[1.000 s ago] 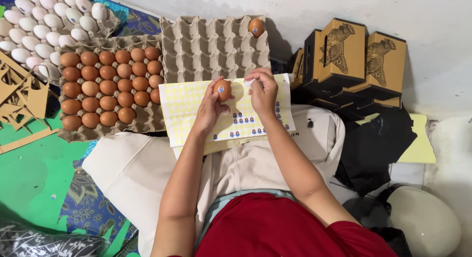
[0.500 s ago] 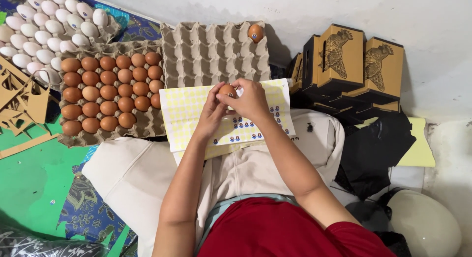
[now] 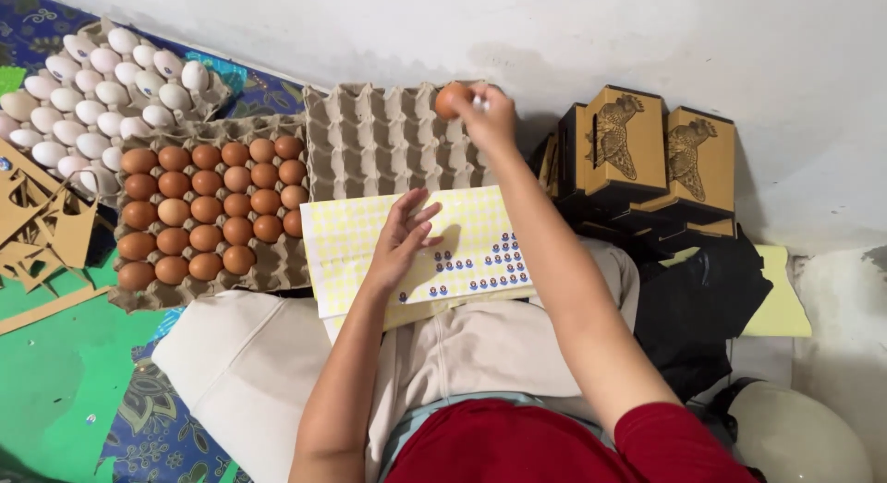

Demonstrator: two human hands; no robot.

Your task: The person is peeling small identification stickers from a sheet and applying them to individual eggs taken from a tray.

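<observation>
Right arm stretched far and up-scene, elbow nearly straight, right hand [image 3: 488,118] at the far end with fingers curled in a pinch. Left forearm angled up from near-left, left hand [image 3: 404,238] lying palm down, fingers spread and pointing far-right. Hands well apart.

One head-worn camera looks steeply down, close over the lap.

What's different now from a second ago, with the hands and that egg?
The right hand has reached away from the sticker sheet to the far corner of the grey carton, fingers on a brown egg there. Both hands held an egg over the sheet before. The left hand now rests flat on the sheet. The full tray of brown eggs and the boxes stayed put.
</observation>
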